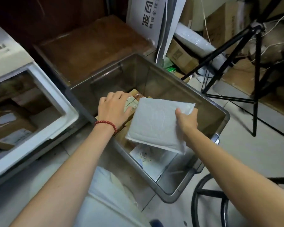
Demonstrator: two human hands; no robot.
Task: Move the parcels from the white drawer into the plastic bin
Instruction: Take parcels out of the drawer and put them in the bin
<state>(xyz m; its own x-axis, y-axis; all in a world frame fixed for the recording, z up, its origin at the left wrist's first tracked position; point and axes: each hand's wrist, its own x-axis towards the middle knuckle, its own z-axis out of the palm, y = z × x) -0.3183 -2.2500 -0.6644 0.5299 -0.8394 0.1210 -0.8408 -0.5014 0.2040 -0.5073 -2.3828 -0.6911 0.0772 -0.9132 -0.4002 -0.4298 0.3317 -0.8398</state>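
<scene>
A clear grey plastic bin [167, 74] stands on the floor in the middle. My right hand [186, 119] grips a white padded mailer [156, 123] by its right edge, holding it tilted over the bin. My left hand [113, 109], with a red bead bracelet on the wrist, rests on a brown cardboard parcel with a label [131, 102] inside the bin. More parcels lie below, among them a white flat one [151, 159]. At the left the white drawer [59, 102] stands open, with several brown boxes [11, 126] inside.
A black tripod [256, 95] stands at the right of the bin. A dark wooden cabinet [92, 45] is behind it. Cardboard boxes [182, 58], foam rolls and a white sign crowd the back right. A black round stool base [208, 194] sits at the lower right.
</scene>
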